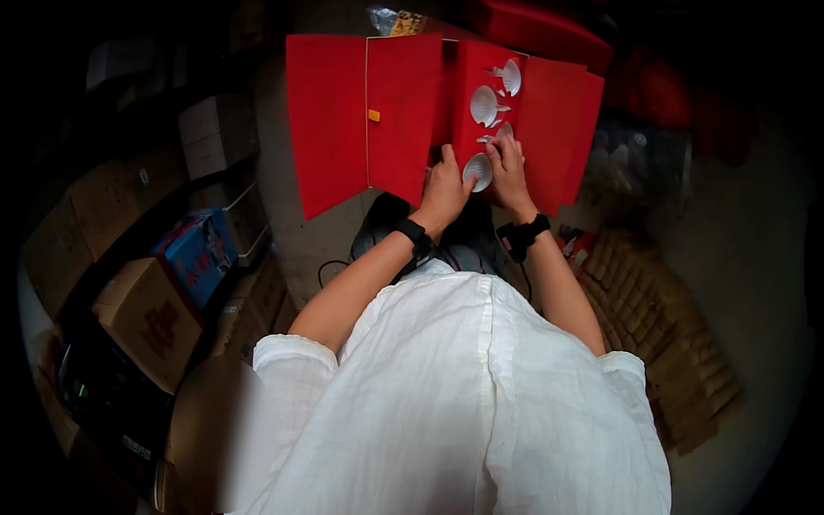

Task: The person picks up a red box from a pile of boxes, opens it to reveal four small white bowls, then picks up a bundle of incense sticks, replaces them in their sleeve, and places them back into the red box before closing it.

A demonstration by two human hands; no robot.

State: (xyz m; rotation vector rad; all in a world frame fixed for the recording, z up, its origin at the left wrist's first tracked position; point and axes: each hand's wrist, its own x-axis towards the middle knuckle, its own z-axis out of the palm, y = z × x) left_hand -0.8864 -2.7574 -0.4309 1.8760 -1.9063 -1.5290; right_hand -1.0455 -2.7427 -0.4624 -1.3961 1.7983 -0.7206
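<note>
four shallow, round, white bowls (483,106) sit in a column on the long red insert (470,64) of an open, red, card-like box (403,112), at 1 o'clock in the view; the third from the far end is partly covered. slim white pieces (503,109), perhaps spoon ends, lie beside them, too small to count surely. the step in hand seems to be seating or adjusting bowls in the insert, and the next move probably calls for light, even finger pressure at the nearer two. the bare left hand (444,190) is half curled, thumb against the nearest bowl's rim at about 8 o'clock; whether it truly grips, i cannot tell. the bare right hand (508,176) has its fingers close together over the third bowl, and whether they pinch it is hidden. two black wristbands (418,236) show, one per wrist. one small orange-yellow tab (373,115) sits at 9 o'clock from the insert. farther out are one blue printed box (202,253) at 9 o'clock and layered, flat, brown cardboard-like pieces (652,300) near 4 o'clock.
</note>
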